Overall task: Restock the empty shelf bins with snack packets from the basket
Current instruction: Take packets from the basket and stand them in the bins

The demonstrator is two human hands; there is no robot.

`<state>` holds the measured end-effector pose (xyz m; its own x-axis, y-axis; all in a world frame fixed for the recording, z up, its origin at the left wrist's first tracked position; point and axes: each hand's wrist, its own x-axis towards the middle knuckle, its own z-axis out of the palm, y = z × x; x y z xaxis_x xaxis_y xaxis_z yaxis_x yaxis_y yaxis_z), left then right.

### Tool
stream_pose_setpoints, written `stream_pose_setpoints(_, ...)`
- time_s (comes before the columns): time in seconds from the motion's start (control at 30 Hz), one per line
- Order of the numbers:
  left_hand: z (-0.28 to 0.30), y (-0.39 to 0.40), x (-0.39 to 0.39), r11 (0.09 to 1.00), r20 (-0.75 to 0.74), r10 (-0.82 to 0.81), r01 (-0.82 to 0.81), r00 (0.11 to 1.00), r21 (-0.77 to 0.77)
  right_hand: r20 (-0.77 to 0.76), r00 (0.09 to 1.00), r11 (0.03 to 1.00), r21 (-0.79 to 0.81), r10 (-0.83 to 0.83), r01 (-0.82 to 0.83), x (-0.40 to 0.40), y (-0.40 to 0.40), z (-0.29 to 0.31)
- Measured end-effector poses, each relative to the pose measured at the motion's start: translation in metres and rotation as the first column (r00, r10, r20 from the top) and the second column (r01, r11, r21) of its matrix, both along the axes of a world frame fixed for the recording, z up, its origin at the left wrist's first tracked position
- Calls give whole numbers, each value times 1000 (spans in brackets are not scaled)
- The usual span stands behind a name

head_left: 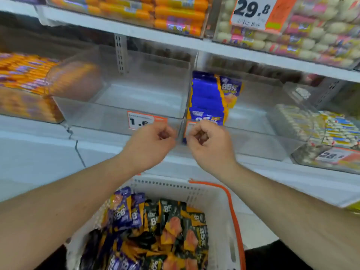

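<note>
Below empty bin (124, 90), hands (183, 141) curled, holding nothing; blue packets (208, 98) read "85%".

White metal shop shelving (175, 42) with a slotted upright post (121, 53), evenly lit; orange-and-white price card (253, 12) above.

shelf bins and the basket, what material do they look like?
Shelf bins: clear rigid plastic, probably acrylic; shelf and stock show through the glossy walls. Basket: matte white moulded plastic, going by its slotted rim; orange handle looks like plastic or coated wire, can't tell which.
</note>
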<state>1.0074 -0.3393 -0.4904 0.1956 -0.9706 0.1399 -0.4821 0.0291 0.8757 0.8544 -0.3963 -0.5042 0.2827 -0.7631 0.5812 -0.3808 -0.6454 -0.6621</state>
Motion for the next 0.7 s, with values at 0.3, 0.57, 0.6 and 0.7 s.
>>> stream_pose_setpoints(0.3, -58, 31, 21, 753, 373, -563, 271, 738, 600, -603, 717, 790, 601, 349, 121, 11, 27, -163)
stream_pose_setpoints(0.57, -64, 28, 16, 570, 350, -754, 288, 556, 770, -578, 517, 564, 800, 632, 204, 21, 80, -244)
stream_pose_setpoints(0.6, -65, 28, 16, 567, 351, -756, 285, 552, 773, -553, 523, 542, 818, 648, 193, 31, 87, -245)
stream_pose_setpoints(0.7, -62, 27, 15, 569, 354, -755, 283, 552, 772, -530, 478, 504, 841, 700, 195, 60, 106, -251)
